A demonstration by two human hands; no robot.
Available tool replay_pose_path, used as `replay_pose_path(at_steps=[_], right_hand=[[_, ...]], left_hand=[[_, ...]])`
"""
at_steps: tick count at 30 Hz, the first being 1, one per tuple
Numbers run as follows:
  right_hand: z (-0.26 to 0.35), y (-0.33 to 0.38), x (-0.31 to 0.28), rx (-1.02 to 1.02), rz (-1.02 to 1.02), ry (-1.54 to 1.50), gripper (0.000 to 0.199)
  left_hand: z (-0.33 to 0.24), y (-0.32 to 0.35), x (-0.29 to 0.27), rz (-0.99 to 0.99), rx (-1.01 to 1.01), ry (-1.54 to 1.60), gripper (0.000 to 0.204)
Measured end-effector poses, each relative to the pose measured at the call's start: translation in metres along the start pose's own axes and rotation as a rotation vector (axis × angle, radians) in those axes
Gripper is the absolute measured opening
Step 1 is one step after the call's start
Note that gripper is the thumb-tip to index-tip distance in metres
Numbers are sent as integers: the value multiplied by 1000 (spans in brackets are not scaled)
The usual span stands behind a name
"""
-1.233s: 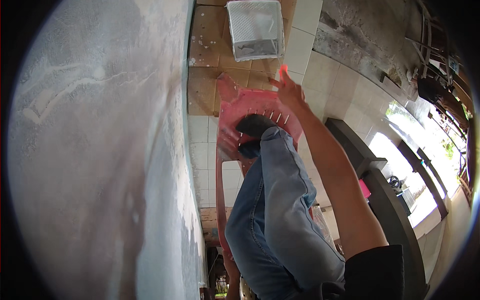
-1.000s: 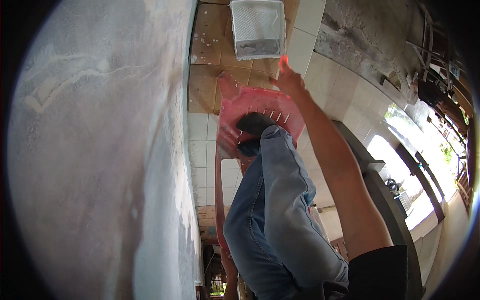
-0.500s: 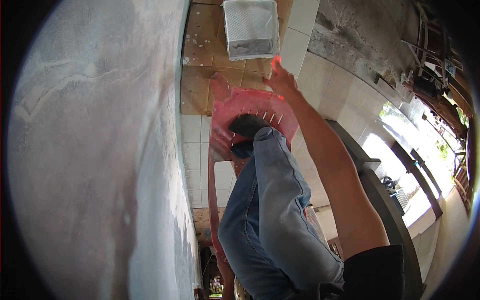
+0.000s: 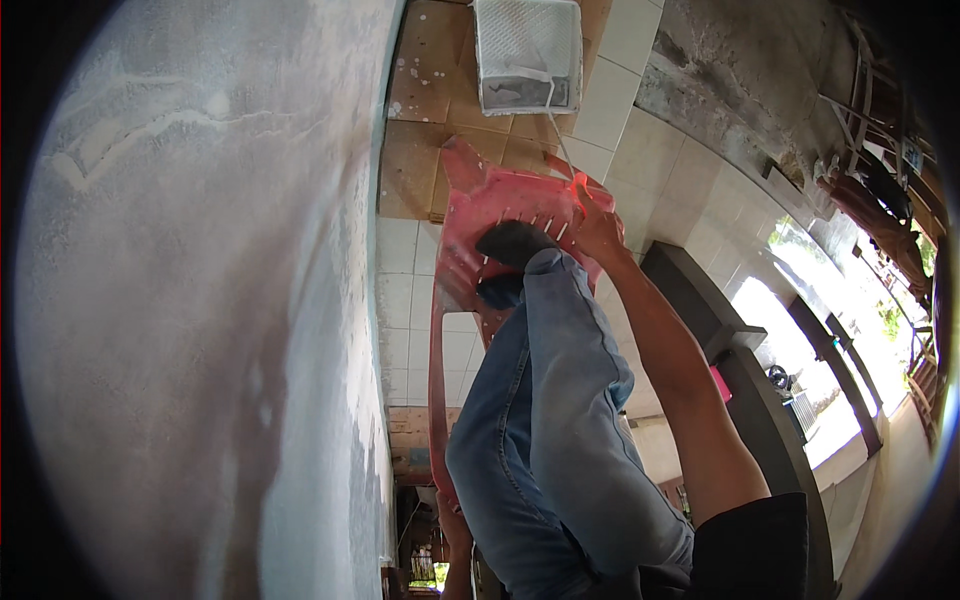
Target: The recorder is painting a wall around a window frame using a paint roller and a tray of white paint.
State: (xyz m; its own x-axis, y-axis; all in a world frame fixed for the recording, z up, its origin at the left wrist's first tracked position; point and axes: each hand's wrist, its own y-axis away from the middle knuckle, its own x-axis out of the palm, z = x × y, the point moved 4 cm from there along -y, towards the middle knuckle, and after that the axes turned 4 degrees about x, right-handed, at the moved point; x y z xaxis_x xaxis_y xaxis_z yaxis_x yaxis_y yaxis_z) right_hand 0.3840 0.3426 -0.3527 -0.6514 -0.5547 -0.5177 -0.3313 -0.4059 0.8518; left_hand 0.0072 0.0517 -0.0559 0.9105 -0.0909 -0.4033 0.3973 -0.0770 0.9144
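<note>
My right hand (image 4: 597, 228) is closed round the handle end of a paint roller (image 4: 561, 140), beside the far right edge of a red plastic chair (image 4: 520, 200). The roller's thin rod runs away from my fingers to a white paint tray (image 4: 528, 48), where a pale bar lies across the tray's ridged slope and its grey well. Down at the lower edge, my left hand (image 4: 452, 518) is closed on the top of the chair's back; my leg partly hides it. I stand on the chair seat in dark footwear (image 4: 512, 247).
A patchy, partly painted wall (image 4: 200, 300) rises close on my left. Paint-spotted cardboard (image 4: 420, 80) lies under the tray on the tiled floor (image 4: 397, 295). To the right are a dark ledge (image 4: 690, 290), a rough concrete strip (image 4: 740, 90) and a bright opening (image 4: 835, 400).
My right hand has drawn back from beside the tray to the chair's edge. The roller's rod and the pale bar in the tray now show. The view has shifted slightly.
</note>
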Motion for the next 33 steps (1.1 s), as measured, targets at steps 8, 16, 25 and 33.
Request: replay_pose_path(at_steps=[8,16,25,33], right_hand=[[11,-2,-1,-164,-78,100,47],[50,-26,7,-123,112,114,60],[50,-35,-17,-166,145,288,47],[66,-45,-17,-98,103,316,44]], left_hand=[[3,-1,-9,52,-126,259,44],[-2,-1,-10,66,114,-82,40],[-7,2,-9,31,69,-67,32],[5,0,-13,16,133,-117,40]])
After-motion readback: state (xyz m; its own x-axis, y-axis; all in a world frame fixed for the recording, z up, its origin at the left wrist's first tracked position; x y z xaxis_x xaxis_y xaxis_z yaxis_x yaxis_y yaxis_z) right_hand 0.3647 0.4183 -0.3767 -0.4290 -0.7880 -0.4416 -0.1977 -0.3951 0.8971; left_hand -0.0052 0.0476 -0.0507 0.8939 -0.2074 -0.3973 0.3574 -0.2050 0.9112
